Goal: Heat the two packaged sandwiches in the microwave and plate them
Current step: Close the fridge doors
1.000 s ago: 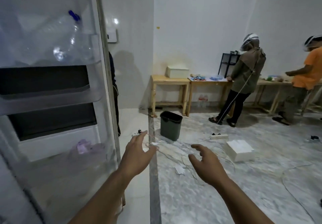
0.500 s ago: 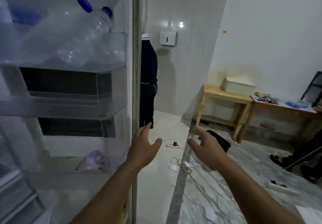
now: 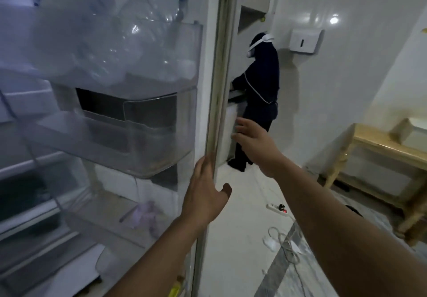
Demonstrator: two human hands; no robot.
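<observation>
L hand (image 3: 203, 195) on fridge door (image 3: 215, 88) edge | R hand (image 3: 251, 141) beyond | sandwiches unseen

Fridge door (image 3: 215, 70): was seen open at the left, its clear shelves facing the camera.
Plastic bottles (image 3: 129, 30): were laid tilted in the top door shelf (image 3: 184, 49), blue caps uppermost.
Middle door bin (image 3: 147, 139): was seen below that shelf; its contents could not be told.
Pale purple bag (image 3: 145, 213): was lodged in the lowest door shelf.
Person in dark clothes (image 3: 261, 88): was seen standing beyond the door, turned away.
Wall dispenser (image 3: 305, 40): was mounted just right of that person.
Wooden desk (image 3: 381, 148): was placed against the right wall, a white box (image 3: 413, 130) resting on it.
Power strip (image 3: 277, 209): was left on the floor, white cables (image 3: 282, 241) near it.
</observation>
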